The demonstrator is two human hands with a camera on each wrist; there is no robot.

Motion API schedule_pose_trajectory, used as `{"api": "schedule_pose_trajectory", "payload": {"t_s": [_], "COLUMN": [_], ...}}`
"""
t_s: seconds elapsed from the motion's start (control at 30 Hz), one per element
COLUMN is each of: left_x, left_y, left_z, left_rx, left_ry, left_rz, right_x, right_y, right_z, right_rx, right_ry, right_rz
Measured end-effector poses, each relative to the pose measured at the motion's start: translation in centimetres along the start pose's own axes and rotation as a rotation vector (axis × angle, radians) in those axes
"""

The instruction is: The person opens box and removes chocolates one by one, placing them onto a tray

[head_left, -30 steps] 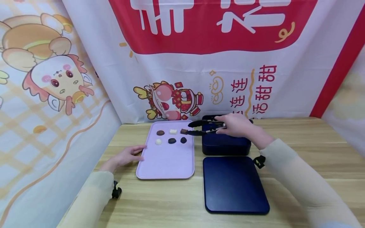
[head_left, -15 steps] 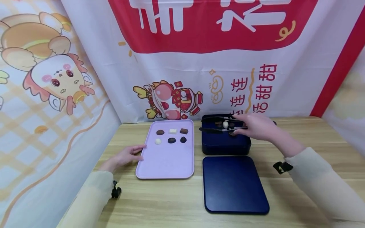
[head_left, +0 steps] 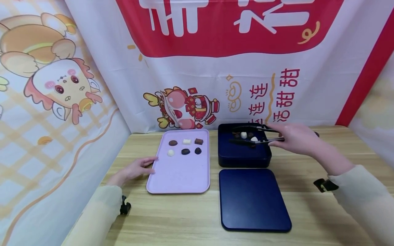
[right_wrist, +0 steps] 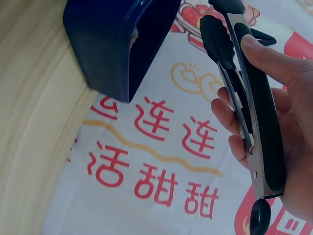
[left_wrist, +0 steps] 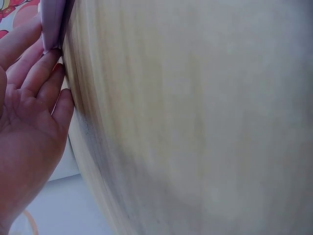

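Right hand grips the black-and-silver tongs, thumb along one arm and fingers curled round the other, at the right side of the navy box. From that hand the small pieces in the box lie to the person's left: a white round piece, a second white piece nearer the hand, and some dark ones too dim to count. The tongs' long axis runs crosswise from the hand out over the box's opening, black tips foremost and parted from each other. In the head view the white round piece shows between the two tong arms; how far above it the tips hang, or whether they touch anything, I cannot fairly tell from this angle.

Nearer the box is plainly the right hand. Across from it, the left hand has its fingers extended, their tips touching the left edge of the lilac tray. That tray stands just left of the box, bearing six pieces in two rows towards its far end. On the near side of the box lies the navy lid, flat on the wooden table.
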State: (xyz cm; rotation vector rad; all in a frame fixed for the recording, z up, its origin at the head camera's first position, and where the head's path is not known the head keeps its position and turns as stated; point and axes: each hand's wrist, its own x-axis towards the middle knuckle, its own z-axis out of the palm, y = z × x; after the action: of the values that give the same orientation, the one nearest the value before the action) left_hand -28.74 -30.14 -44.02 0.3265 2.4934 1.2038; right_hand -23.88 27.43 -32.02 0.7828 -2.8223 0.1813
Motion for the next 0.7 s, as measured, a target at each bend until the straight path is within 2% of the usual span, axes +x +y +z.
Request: {"api": "schedule_pose_trajectory", "payload": {"t_s": [0.2, 0.43, 0.7], "left_x": [0.0, 0.0, 0.0], "left_y": [0.2, 0.3, 0.3], "left_z": [0.0, -0.1, 0.0], "left_rx": [-0.002, -0.001, 0.002], "left_ry": [-0.008, 0.003, 0.004], "left_rz": [0.021, 0.005, -0.008], "right_x": [-0.7, -1.1, -1.1], "right_y": [0.9, 2.0, 2.5], "right_z": [-0.7, -0.4, 0.3], "right_rx": [-0.006, -0.044, -0.08], "right_ry": [-0.039, -0.033, -0.071], "right_rz": [0.054, 0.021, 0.016]}}
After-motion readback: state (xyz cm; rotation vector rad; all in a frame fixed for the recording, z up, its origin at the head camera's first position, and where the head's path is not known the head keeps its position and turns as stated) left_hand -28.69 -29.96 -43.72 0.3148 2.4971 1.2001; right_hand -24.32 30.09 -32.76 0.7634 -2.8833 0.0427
